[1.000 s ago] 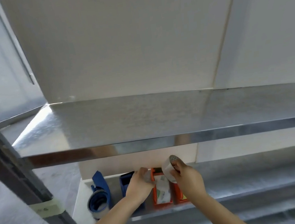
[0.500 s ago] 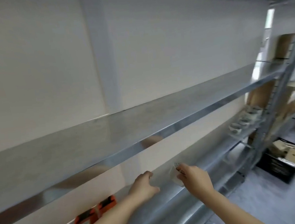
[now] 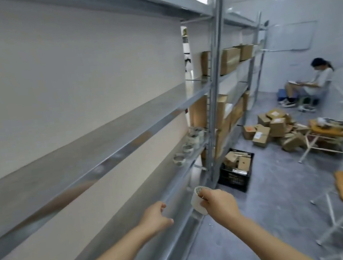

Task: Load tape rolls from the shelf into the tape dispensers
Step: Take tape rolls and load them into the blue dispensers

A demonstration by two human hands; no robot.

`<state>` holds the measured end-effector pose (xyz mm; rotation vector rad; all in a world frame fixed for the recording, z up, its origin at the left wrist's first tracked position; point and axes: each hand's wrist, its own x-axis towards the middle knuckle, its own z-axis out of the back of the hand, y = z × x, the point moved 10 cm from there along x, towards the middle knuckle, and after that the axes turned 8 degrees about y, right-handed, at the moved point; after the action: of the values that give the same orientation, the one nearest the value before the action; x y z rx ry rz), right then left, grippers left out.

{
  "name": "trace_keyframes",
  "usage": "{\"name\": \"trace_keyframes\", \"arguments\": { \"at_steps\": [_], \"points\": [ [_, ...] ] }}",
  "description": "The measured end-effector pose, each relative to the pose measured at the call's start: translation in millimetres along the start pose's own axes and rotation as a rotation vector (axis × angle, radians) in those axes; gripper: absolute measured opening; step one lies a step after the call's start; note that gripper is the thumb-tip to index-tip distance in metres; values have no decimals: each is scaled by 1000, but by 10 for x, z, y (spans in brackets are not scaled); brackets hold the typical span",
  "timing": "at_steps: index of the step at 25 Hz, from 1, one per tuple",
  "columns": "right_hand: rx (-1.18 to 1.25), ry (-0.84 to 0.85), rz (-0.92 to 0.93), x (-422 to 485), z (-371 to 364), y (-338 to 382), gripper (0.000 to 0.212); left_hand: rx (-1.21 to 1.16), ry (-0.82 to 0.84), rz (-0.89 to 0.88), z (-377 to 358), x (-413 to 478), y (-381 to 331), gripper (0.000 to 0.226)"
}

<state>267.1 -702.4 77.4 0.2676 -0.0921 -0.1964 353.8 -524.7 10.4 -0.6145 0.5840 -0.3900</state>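
Fingers [image 3: 202, 197] of right hand [image 3: 219, 204] half hiding blurred tape roll [image 3: 197, 201]

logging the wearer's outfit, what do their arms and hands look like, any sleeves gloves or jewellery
Both forearms are bare up to the frame edge, with no sleeve in view. The left hand and right hand wear no gloves. No watch, bracelet or ring shows, though the picture is somewhat blurred.

Both forearms extended forward, left hand [image 3: 155, 217] loosely curled and empty, right hand [image 3: 217, 204] gripping something
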Motion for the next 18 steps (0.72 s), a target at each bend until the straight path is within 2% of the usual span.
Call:
{"name": "trace_keyframes", "arguments": {
  "at_steps": [5,8,10,14,18],
  "points": [
    [52,-22,-115,209,189,-1035,23,-38,129,18,-478,874,-594,60],
    [74,26,-155,502,110,-1523,15,-58,184,46,-663,1531,-853,58],
    [77,77,-190,823,60,-1863,2,-69,211,49,-738,2042,-1045,58],
    [72,136,-221,1711,29,-2459,4,-87,230,51,-717,3170,-1452,57],
    [-9,96,-209,2636,218,-2936,9,-82,236,29,-471,4129,-1916,33]
  ]
}}
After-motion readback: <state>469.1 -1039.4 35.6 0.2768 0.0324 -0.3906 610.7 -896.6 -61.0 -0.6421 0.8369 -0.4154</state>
